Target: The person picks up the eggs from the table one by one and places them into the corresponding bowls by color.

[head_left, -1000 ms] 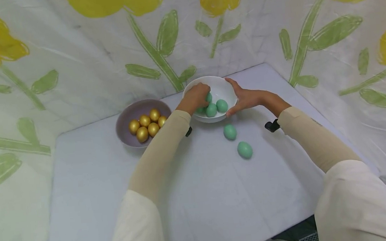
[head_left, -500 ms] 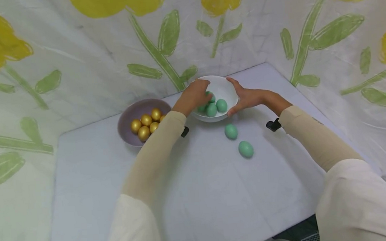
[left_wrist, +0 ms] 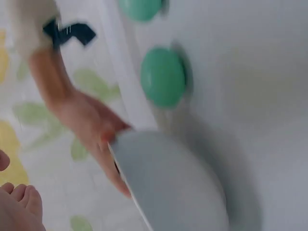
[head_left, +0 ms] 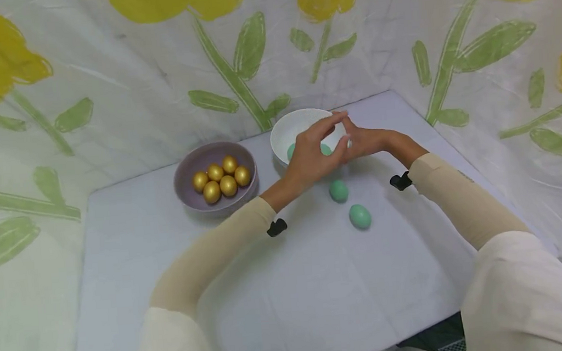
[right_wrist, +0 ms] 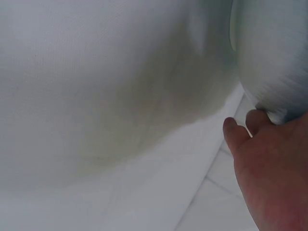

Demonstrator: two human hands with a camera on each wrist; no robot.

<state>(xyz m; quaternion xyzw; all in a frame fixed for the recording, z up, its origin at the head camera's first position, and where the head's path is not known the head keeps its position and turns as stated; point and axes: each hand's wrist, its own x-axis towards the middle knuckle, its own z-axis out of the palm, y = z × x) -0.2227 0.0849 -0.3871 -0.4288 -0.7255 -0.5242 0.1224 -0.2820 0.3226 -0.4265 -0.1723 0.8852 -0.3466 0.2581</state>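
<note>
A white bowl (head_left: 293, 125) stands at the back of the table with green eggs (head_left: 326, 149) inside, partly hidden by my left hand. My right hand (head_left: 366, 142) grips the bowl's right rim; its fingers also show at the bowl's side (right_wrist: 284, 53) in the right wrist view. My left hand (head_left: 307, 159) hovers over the bowl's front right, thumb and fingers spread apart with nothing between them, fingertips close to the right hand. Whether the two hands touch, I cannot tell. Two green eggs (head_left: 339, 191) lie on the table in front of the bowl.
To the left stands a purple bowl (head_left: 181, 188) holding several golden eggs (head_left: 228, 185). The white tabletop (head_left: 309, 283) stretches toward the person. Behind it hangs a curtain (head_left: 135, 88) with a flower print.
My left hand has come up out of the white bowl and moved right, across toward the right hand, its fingers opening out. The right hand stays on the bowl's rim.
</note>
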